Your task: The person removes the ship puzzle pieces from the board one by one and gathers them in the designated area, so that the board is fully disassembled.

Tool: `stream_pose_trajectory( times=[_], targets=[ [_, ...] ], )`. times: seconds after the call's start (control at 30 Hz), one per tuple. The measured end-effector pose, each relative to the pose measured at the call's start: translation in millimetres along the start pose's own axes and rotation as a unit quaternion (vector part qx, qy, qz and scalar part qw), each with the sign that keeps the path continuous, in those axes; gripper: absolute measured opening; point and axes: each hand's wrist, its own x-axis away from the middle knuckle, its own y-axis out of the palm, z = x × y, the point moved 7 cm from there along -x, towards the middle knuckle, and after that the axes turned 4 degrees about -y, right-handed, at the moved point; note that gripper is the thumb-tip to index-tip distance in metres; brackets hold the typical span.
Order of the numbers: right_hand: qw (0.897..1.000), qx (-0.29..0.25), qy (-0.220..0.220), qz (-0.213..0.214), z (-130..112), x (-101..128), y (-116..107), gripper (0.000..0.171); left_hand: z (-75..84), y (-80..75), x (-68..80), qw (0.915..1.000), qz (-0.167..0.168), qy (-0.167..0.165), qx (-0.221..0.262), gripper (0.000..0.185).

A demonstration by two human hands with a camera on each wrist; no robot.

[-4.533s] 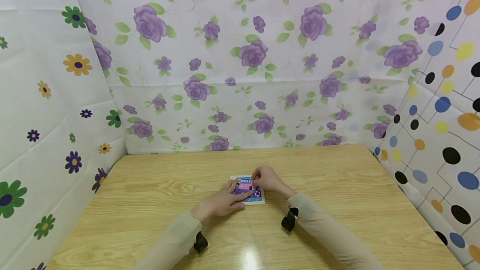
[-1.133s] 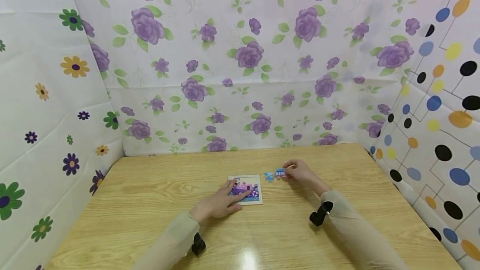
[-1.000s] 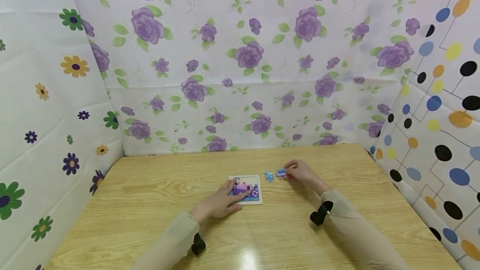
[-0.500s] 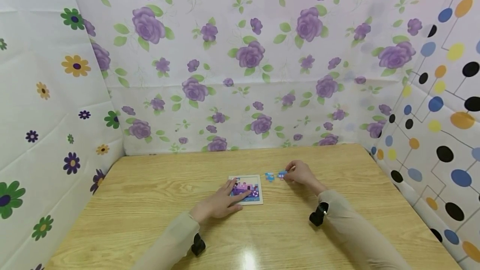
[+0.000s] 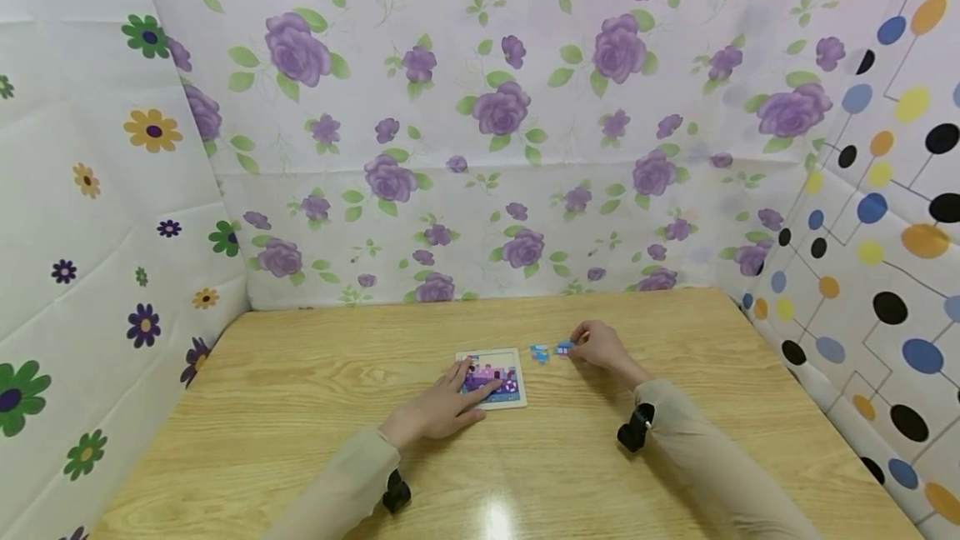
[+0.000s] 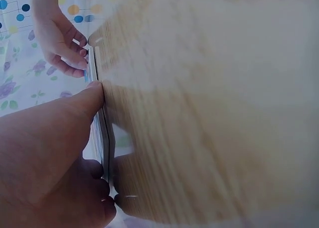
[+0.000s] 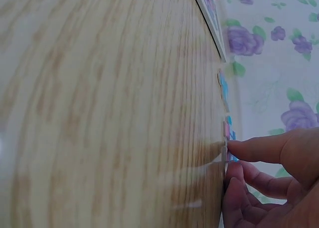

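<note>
- Puzzle board: a small white-framed tray with a purple-and-blue picture, lying flat near the middle of the wooden table.
- Left hand: rests on the near left part of the board with fingers extended and slightly spread, pressing it down; in the left wrist view the fingertips lie along the board's edge.
- Right hand: lies on the table to the right of the board, its fingertips closed on a small blue and pink puzzle piece; in the right wrist view the thumb and forefinger meet at that piece, which sits flat on the wood.
- Second loose piece: light blue, lying between the pinched piece and the board's right edge, apart from both.
- Judgement on handling: the pieces look thin and flat, so a fingertip pinch at the edge, with a slight tilt to lift it, should serve better than a push from above.
- Judgement on support: steady downward pressure from the left hand should keep the light board from sliding.
- Caution: the neighbouring light blue piece lies close enough to be nudged.
</note>
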Motion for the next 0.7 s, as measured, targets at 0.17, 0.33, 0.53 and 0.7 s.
stream_pose_trajectory(
  times=[0.17,0.33,0.53,0.7],
  targets=[
    [1.000,0.012,0.014,0.011,1,-2,1,0.019,-1.1,0.8,-0.4,1.0000,0.005,-0.003,-0.006,0.055],
    [0.999,0.024,0.007,0.026,-1,-3,2,0.015,-1.1,0.6,0.4,0.9999,0.003,-0.008,-0.008,0.056],
    [0.999,0.025,-0.005,0.029,-10,-3,7,0.015,1.5,-3.6,5.3,0.9999,0.004,-0.015,0.001,0.057],
    [1.000,0.012,-0.005,0.018,-20,-4,13,0.015,3.9,-6.2,10.2,0.9998,0.004,-0.017,-0.002,0.058]
  ],
)
